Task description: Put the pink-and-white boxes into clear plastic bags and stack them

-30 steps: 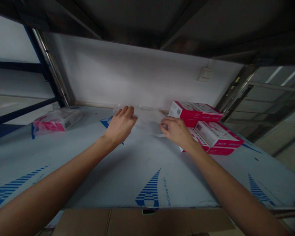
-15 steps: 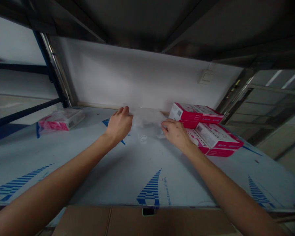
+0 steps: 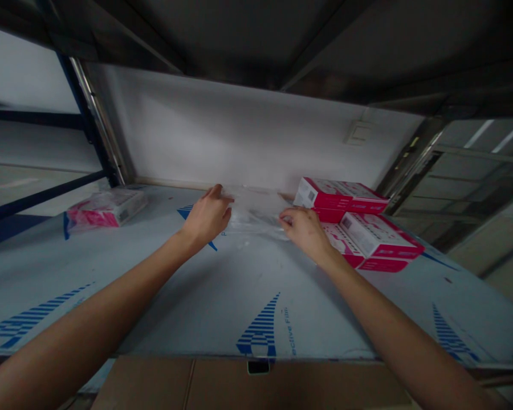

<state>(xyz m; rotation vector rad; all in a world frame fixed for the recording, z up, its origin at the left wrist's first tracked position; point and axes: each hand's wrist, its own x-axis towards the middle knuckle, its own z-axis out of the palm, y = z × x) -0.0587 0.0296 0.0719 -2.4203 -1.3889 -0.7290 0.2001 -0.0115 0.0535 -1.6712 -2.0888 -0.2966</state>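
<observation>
A clear plastic bag [image 3: 259,210] is stretched between my two hands near the back of the shelf. My left hand [image 3: 209,214] grips the bag's left side with curled fingers. On the other side, my right hand [image 3: 304,229] pinches the bag's right edge between thumb and fingers. Just right of that hand stand stacked pink-and-white boxes [image 3: 380,236], close to its wrist. More of these boxes [image 3: 346,196] are stacked behind. The bag looks flat and see-through, and its far edge is hard to make out against the wall.
The shelf [image 3: 188,313] wears printed protective film. At its left end lies a pink-and-white box in plastic [image 3: 106,208]. A dark upper shelf [image 3: 239,40] hangs overhead. Blue posts [image 3: 85,114] stand left, a wall switch [image 3: 359,132] is behind, and cardboard [image 3: 222,384] sits below the front edge.
The plastic bag has been drawn out flatter and wider between my hands. My left hand's thumb and fingers have shifted slightly; my right hand has barely moved.
</observation>
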